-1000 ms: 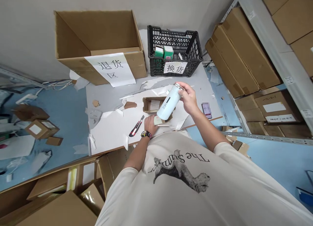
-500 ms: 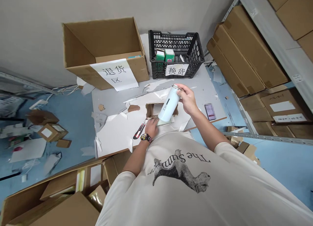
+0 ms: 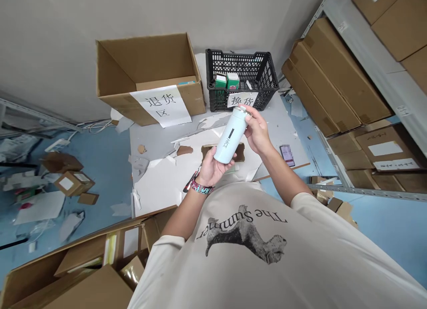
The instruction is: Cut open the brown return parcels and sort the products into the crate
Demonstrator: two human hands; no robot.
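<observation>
A light blue insulated bottle [image 3: 231,135] with "NICE" lettering is held tilted above the table. My right hand [image 3: 257,130] grips its top end by the silver-coloured rim. Around the lower end, my left hand [image 3: 215,168] has its fingers and thumb closed on the bottle. Beneath the bottle lies a small open cardboard box [image 3: 239,154], partly hidden by it. A red and black utility knife [image 3: 188,183] rests beside my left wrist, mostly covered by the arm.
A large cardboard box [image 3: 115,105] with a paper sign stands at the back left. Right of it, a black plastic crate [image 3: 218,102] holds green-and-white boxes [image 3: 232,81]. A phone [image 3: 287,155] lies at the table's right. Shelves [image 3: 376,50] with cartons flank the right side.
My left hand has left the table by the small box and now holds the bottle's lower end. The bottle has turned slightly, showing its lettering more fully.
</observation>
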